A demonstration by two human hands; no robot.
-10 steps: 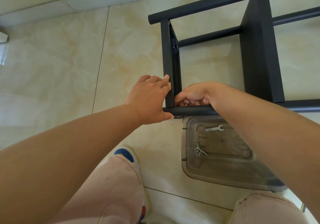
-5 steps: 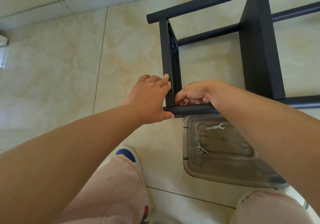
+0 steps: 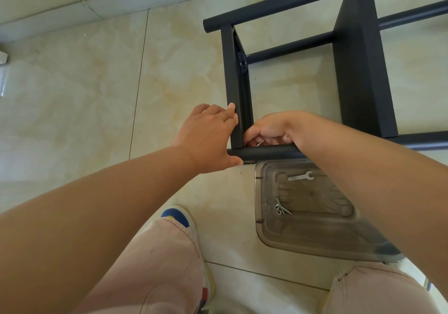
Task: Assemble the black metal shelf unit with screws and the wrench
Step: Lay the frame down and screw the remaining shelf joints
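Two hands work one corner of the black metal shelf unit (image 3: 361,71), which lies on its side on the tiled floor (image 3: 72,95). At the left, the left hand (image 3: 208,139) clamps that corner, fingers laid up the flat end panel (image 3: 234,83), thumb hooked under the near round tube (image 3: 266,152). Just right of it, the right hand (image 3: 269,130) curls inside the joint, fingertips pinched on something small and silvery; it looks like a screw going in by hand, though I cannot tell for sure. Progress looks past halfway: two panels already stand between the rails and at least three tubes are joined, but this corner is not yet tightened. Further right and nearer, one clear plastic tray (image 3: 266,236) sits on the floor just beside the tube, holding one flat wrench (image 3: 300,176), untouched, and a small heap of spare screws (image 3: 281,209), perhaps three, too tangled to count surely.
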